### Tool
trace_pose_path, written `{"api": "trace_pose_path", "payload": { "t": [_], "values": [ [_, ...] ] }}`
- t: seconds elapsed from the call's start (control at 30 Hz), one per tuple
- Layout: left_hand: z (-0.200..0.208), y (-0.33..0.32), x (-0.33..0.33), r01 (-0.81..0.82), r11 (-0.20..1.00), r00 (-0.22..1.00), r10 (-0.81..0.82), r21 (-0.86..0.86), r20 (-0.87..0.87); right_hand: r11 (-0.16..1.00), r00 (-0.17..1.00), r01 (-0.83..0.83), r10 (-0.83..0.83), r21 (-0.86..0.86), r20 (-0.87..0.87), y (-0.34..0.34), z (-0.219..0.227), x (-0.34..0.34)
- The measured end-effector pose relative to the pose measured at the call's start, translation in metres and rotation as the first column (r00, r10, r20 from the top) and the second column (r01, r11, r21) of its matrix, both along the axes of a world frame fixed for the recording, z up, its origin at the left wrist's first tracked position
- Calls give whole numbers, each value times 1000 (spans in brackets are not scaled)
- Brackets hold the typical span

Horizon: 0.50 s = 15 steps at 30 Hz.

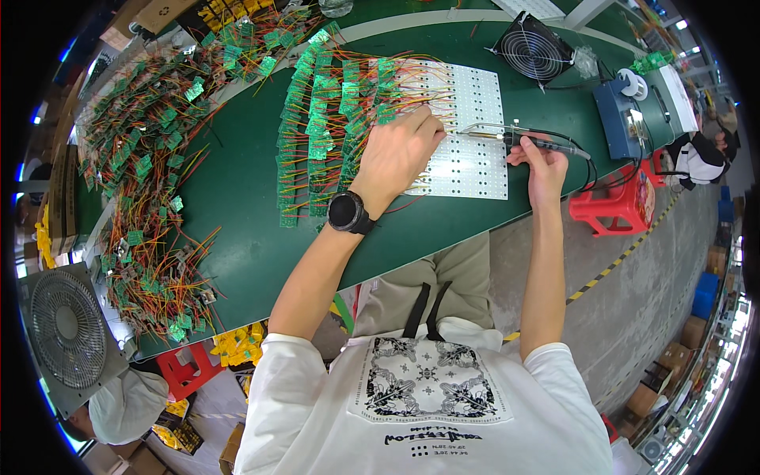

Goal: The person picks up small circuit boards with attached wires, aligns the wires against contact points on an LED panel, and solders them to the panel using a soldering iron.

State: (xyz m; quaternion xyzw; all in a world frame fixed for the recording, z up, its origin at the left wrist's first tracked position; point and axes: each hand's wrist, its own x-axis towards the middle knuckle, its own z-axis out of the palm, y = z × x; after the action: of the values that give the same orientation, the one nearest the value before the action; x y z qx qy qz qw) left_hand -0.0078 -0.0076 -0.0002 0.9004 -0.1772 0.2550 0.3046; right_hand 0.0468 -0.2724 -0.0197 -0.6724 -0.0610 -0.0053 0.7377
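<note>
My right hand [542, 166] grips a soldering iron [564, 146] with a thin curved metal tube along its shaft. The iron's tip points left over a white perforated board [479, 170] on the green table. Close by that tip, my left hand [400, 154] has its fingers curled together above the board's left part; whatever they pinch is hidden. A black watch is on the left wrist. Red and yellow wires [423, 79] run across the board from rows of small green circuit boards [318, 119] laid out to its left.
A large heap of wired circuit boards [150, 150] covers the table's left side. A black fan [532, 51] stands at the back; a blue box [619, 115] with a white spool [632, 85] sits right. Red stools [613, 206] and a grey fan [70, 324] flank the table.
</note>
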Motion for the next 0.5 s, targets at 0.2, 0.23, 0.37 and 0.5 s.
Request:
{"api": "trace_pose_path", "payload": {
  "t": [0.2, 0.23, 0.37, 0.5],
  "values": [
    [-6, -4, 3, -57, 997, 998, 57, 49, -6, 1000, 999, -27, 27, -8, 21, 1, -2, -1],
    [-5, -4, 3, -59, 998, 998, 59, 30, 0, 1000, 999, -27, 27, -9, 19, 1, -2, -1],
    [-5, -6, 5, -74, 997, 997, 74, 23, 14, 1000, 1000, -13, 13, -8, 21, 0, -1, -1],
    [-8, -7, 4, -68, 997, 998, 68, 48, 3, 999, 999, -30, 31, -24, 28, 0, -2, -1]
  ]
}}
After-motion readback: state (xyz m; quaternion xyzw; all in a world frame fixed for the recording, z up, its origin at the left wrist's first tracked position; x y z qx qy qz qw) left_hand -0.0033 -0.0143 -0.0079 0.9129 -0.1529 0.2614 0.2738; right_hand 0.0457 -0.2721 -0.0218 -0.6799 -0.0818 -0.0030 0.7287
